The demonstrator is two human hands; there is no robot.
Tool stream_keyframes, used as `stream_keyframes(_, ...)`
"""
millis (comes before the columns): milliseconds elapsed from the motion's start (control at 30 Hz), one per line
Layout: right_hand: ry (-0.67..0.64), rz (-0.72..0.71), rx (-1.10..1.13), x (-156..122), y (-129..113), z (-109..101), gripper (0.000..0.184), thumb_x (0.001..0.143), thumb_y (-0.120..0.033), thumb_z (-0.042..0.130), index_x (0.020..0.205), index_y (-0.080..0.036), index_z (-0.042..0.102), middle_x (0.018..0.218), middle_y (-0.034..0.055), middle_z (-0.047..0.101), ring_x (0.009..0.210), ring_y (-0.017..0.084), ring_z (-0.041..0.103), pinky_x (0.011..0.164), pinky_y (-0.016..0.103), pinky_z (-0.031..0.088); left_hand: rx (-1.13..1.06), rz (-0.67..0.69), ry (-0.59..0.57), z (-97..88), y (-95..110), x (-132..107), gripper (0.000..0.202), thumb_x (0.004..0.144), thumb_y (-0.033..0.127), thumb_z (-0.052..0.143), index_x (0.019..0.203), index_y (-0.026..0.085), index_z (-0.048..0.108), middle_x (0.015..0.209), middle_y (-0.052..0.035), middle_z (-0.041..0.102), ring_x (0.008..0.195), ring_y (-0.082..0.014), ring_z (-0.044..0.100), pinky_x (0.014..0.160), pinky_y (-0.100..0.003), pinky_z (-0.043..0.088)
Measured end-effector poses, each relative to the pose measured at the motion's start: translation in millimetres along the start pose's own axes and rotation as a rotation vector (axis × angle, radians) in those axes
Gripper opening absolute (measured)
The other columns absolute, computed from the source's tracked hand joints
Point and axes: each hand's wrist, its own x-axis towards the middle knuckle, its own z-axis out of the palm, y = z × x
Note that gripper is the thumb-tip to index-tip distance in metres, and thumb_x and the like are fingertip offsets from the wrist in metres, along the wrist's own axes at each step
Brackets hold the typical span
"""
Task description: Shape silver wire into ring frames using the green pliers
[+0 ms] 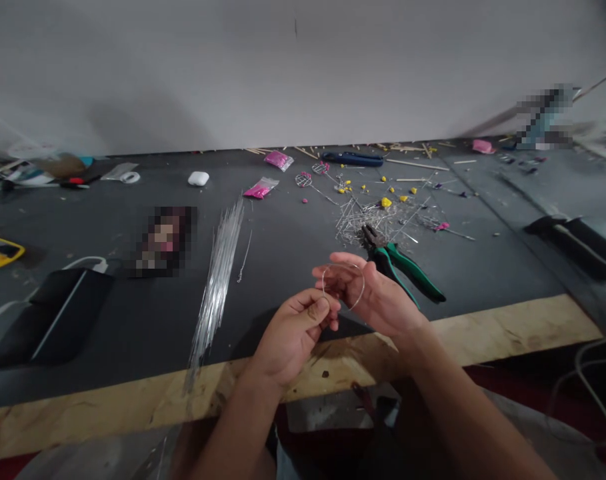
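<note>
My left hand (295,330) pinches a thin wire loop (363,288) between thumb and fingers, just above the table's front edge. Behind and beside the loop, my right hand (380,297) is held palm up with its fingers stretched out and apart; whether it touches the wire I cannot tell. Combination pliers (415,272) with green and black handles lie just beyond my right hand, jaws against a pile of short wire pieces (353,220). To the left lies a bundle of long straight wires (220,273), with one short wire twisted at its end (246,253) beside it.
Pink packets (261,188), yellow lumps (386,202), wooden sticks (417,165) and a blue utility knife (353,159) lie toward the wall. A white earbud case (198,179) sits left of centre. A black folded case (57,313) lies left; a wooden strip (513,330) edges the table.
</note>
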Motion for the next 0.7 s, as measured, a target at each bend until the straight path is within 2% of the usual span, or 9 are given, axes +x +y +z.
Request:
stream_keyframes(100,0.022,0.014,0.045,1.4,0.1,0.6,0.034,0.087,-0.054,0.045,0.106,-0.031,0.062,0.108,0.0025,0.066,0.095,0.018,0.060,0.072,0.031,0.050,-0.007,-0.004,-0.023,0.0,-1.0,0.4,0.013,0.075,0.025,0.068,0.070,0.013,0.068,0.074,-0.0012,0.059,0.063,-0.0096,0.052,0.062,-0.024,0.039)
stream_keyframes(333,0.100,0.001,0.080,3.1,0.6,2.3,0.031,0.090,-0.046,0.043,0.089,-0.024,0.065,0.094,0.0025,0.068,0.082,0.014,0.062,0.071,0.025,0.049,-0.008,-0.030,-0.035,0.1,-5.8,1.0,0.012,0.079,0.020,0.062,0.073,0.013,0.069,0.073,-0.0024,0.061,0.065,-0.0105,0.055,0.063,-0.024,0.040)
stream_keyframes(533,0.173,0.095,0.105,8.8,-0.4,-0.2,0.040,0.091,-0.046,0.038,0.071,-0.020,0.060,0.074,0.0019,0.064,0.065,0.012,0.059,0.057,0.023,0.047,0.022,-0.079,-0.021,1.5,-8.8,2.0,0.013,0.080,0.017,0.060,0.072,0.012,0.068,0.072,-0.0026,0.061,0.065,-0.0101,0.055,0.065,-0.023,0.041)
stream_keyframes(633,0.194,0.115,0.071,10.8,-1.2,-1.4,0.038,0.090,-0.046,0.039,0.074,-0.020,0.060,0.072,0.0020,0.064,0.063,0.012,0.059,0.056,0.024,0.046,0.028,-0.080,-0.007,2.0,-9.4,2.8,0.013,0.080,0.019,0.059,0.073,0.012,0.067,0.075,-0.0037,0.062,0.068,-0.0113,0.056,0.066,-0.024,0.042)
stream_keyframes(700,0.203,0.092,0.060,11.1,-1.5,-1.3,0.035,0.090,-0.046,0.038,0.083,-0.022,0.062,0.080,0.0027,0.067,0.067,0.014,0.060,0.059,0.025,0.047,0.017,-0.062,0.009,1.8,-9.6,3.3,0.013,0.081,0.020,0.059,0.073,0.013,0.067,0.077,-0.0040,0.062,0.069,-0.0117,0.056,0.065,-0.025,0.042)
